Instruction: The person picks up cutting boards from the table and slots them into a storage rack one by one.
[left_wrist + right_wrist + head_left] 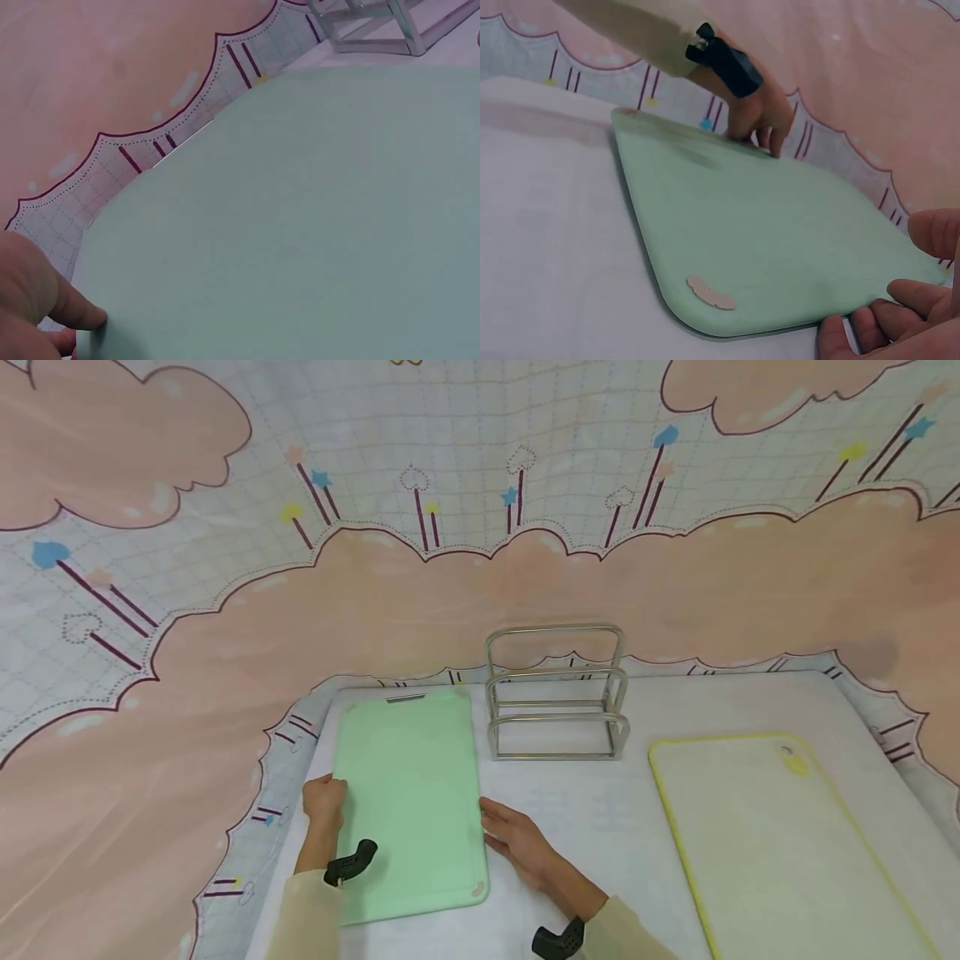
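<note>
A light green cutting board lies on the white tabletop, a slot near its far edge and a pinkish patch at a near corner. At its left edge, my left hand pinches the board, the thumb on top in the left wrist view. My right hand is at the opposite edge. In the right wrist view, the fingertips of that right hand touch the board's rim, while the thumb stands raised off the surface. The board's underside is hidden.
Behind and right of the board stands a metal wire rack with upright loops. A pale cutting board with a yellow rim lies at the right. A patterned cloth with clouds hangs behind the white table.
</note>
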Demonstrator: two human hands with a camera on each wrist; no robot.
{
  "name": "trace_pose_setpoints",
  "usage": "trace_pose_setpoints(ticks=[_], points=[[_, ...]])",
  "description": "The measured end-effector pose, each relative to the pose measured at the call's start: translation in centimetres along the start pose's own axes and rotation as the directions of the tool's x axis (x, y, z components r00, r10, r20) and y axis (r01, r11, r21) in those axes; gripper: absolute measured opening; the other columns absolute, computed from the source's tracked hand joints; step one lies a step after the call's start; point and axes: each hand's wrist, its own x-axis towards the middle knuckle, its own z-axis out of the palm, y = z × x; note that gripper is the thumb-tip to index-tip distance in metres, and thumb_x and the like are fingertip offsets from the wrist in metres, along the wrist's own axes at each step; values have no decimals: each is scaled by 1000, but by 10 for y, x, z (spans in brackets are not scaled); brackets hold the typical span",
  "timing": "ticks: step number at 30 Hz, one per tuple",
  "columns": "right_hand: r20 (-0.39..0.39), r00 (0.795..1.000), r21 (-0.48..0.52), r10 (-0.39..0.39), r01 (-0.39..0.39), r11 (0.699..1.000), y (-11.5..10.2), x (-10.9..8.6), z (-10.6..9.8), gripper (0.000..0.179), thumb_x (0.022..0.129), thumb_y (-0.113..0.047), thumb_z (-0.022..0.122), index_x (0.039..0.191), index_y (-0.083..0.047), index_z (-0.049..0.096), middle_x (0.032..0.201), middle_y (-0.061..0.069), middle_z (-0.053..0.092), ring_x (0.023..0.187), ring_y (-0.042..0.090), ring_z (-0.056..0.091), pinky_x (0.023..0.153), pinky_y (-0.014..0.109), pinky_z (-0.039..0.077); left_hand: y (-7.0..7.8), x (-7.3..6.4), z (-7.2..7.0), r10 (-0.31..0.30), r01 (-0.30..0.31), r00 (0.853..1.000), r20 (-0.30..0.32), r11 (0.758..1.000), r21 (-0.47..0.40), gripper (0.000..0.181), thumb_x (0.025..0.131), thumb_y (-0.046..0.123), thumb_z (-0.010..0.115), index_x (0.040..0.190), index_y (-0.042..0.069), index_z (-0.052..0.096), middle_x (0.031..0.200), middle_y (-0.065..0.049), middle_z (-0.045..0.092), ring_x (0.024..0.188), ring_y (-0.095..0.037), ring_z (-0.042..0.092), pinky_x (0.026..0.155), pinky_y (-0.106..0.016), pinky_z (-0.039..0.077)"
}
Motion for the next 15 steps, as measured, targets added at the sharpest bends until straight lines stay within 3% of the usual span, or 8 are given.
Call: trace_pose_setpoints(ticks=[7, 15], points=[[-24, 1000, -10, 7, -7, 1000, 0, -3, 2, 55, 103, -22, 44, 147, 6, 28, 153, 22, 23, 140, 34, 22, 111, 45, 27, 5, -8, 2, 15, -14, 1000, -17, 998, 55, 42, 91, 2, 46, 128, -19, 47, 131, -37, 40, 126, -54, 23, 104, -60, 26], [34, 999, 35, 7, -8, 999, 3, -2, -1, 54, 103, -18, 41, 148, 6, 23, 154, 22, 20, 141, 33, 18, 112, 45, 24, 6, -7, -2, -28, 30, 999, -26, 998, 59, 48, 92, 8, 49, 134, -14, 42, 134, -34, 37, 127, -53, 23, 103, -62, 19]])
